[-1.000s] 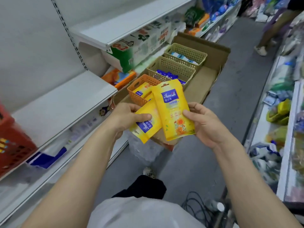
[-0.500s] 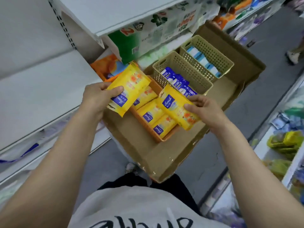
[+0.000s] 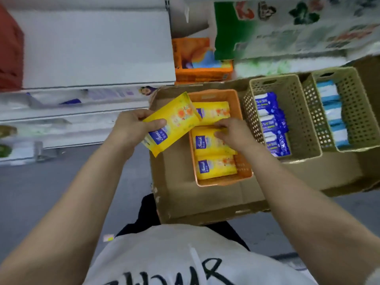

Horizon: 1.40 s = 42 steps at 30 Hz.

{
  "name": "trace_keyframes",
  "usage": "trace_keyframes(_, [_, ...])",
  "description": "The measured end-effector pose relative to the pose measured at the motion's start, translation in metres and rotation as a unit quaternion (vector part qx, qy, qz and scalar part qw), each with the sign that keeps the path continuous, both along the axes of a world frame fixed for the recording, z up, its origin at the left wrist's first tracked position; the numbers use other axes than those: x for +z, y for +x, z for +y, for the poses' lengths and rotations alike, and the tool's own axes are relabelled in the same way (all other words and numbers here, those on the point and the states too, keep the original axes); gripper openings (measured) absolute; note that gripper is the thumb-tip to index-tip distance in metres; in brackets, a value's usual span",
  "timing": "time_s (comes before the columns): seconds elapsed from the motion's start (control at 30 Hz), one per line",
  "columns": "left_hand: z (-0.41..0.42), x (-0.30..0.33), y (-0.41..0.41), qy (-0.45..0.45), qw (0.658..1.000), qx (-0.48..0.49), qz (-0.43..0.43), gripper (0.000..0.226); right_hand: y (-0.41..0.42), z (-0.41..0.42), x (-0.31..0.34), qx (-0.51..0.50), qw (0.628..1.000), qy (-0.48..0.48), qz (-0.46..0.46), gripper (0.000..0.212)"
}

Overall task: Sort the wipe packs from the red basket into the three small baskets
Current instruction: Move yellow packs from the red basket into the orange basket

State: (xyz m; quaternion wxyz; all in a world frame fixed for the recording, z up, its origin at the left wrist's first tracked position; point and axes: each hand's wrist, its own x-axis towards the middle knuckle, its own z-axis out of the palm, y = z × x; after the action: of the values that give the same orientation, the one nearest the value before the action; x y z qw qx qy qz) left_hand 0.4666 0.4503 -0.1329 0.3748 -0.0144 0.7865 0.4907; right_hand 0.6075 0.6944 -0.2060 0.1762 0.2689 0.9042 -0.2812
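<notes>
My right hand lies on the middle yellow pack in the orange basket, fingers bent down on its top edge; I think they press it flat, but I cannot tell if they pinch it. My left hand grips a second yellow pack by its lower end, thumb on the front, and holds it tilted over the left rim of the same basket.

To do this step well, I should push the middle pack down and a little toward me, so it lies flat between the far pack and the near pack. Then I lower the pack from my left hand onto the row, label up, without pushing the others out of line.

The yellow packs have a blue label with a white script word, maybe "Iwish", but it is blurred. The blue packs in the middle tan basket show a "%" sign; the rest I cannot read. The light blue packs fill the right tan basket. All three baskets stand in a cardboard tray. A part of the red basket shows at the far left on the shelf.
</notes>
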Motion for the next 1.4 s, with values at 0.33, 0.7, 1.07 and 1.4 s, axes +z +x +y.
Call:
trace_keyframes(0.33, [-0.013,-0.018,0.06,-0.033,0.995,0.093,-0.012,0.033,0.016,-0.003,-0.021,0.142,0.989,0.032,0.026,0.078])
trace_keyframes(0.7, [0.004,-0.011,0.064,-0.086,0.993,-0.074,-0.04,0.035,0.006,0.01,0.022,0.011,0.977,-0.155,0.143,0.047])
trace_keyframes(1.07, [0.051,-0.057,0.089,-0.055,0.997,0.045,0.04,0.037,0.04,0.034,0.041,0.101,0.988,-0.111,-0.033,0.033])
trace_keyframes(1.4, [0.051,-0.077,0.113,-0.015,0.996,0.07,-0.048,0.031,0.058,-0.006,0.004,0.126,0.991,-0.047,-0.011,0.036])
